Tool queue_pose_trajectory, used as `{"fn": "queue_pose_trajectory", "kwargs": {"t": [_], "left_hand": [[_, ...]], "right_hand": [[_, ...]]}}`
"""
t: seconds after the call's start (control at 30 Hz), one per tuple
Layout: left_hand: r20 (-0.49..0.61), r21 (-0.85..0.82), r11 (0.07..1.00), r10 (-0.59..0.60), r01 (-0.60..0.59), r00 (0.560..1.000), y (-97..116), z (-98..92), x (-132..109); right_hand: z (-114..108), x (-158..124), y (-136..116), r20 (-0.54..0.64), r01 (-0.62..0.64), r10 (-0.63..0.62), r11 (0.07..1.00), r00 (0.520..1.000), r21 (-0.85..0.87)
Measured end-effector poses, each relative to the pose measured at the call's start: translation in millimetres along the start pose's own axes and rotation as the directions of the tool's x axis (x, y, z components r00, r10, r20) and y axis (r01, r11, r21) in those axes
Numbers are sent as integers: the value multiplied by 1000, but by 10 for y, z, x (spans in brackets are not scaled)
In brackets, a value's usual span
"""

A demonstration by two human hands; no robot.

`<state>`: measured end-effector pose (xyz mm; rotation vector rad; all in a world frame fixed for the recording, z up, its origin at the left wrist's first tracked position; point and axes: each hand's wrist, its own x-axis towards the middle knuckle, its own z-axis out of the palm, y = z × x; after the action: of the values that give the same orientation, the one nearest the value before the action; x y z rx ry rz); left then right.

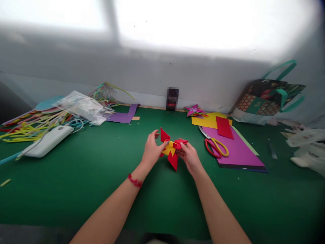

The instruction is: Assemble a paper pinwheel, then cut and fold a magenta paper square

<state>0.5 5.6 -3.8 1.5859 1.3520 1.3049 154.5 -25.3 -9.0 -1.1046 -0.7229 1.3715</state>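
Note:
A red and yellow folded-paper star (170, 148) is held between my two hands, just above the green table. Its middle is yellow and its pointed arms are red. My left hand (153, 146) grips it from the left, thumb on the yellow part and the other fingers behind. On the right side, my right hand (188, 154) pinches a red point, with some fingers underneath the star. Parts of the star's left side are hidden by my left hand.
Scissors (215, 146) lie on purple paper (238, 152) at right, by yellow paper (203, 121) and red paper (224, 127). Finished paper stars (195, 110) sit behind. A white power strip (49, 141), colourful strips (25, 132) and plastic bag (83, 106) occupy the left; a patterned bag (261, 101) stands back right.

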Motion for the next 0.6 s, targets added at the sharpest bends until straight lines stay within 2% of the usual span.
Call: {"fn": "queue_pose_trajectory", "kwargs": {"t": [0.03, 0.1, 0.17, 0.2, 0.27, 0.37, 0.43, 0.6], "left_hand": [[55, -89, 987, -126, 130, 991, -33, 2, 23], [235, -240, 905, -296, 350, 926, -78, 3, 55], [360, -320, 837, -327, 445, 874, -93, -4, 67], [384, -340, 824, -318, 453, 867, -91, -10, 67], [364, -362, 825, -304, 434, 881, -78, -23, 61], [319, -372, 833, -301, 411, 899, -47, -32, 48], [340, -384, 814, -314, 435, 887, -22, -32, 39], [475, -431, 717, -335, 547, 814, 26, -40, 14]], "right_hand": [[-1, 3, 7, 19, 17, -16, 999, 1000, -33], [-6, 7, 21, 39, 55, -51, 994, 998, -98], [-19, 10, 28, -7, 133, -137, 972, 991, -194], [-27, 10, 28, -45, 191, -210, 945, 977, -267], [-44, 7, 20, -66, 299, -360, 851, 930, -431], [-51, -1, 9, 51, 382, -423, 754, 905, -535], [-42, -1, 16, 94, 395, -409, 757, 908, -520], [-28, 27, 76, 89, 394, -398, 804, 913, -446]]}}
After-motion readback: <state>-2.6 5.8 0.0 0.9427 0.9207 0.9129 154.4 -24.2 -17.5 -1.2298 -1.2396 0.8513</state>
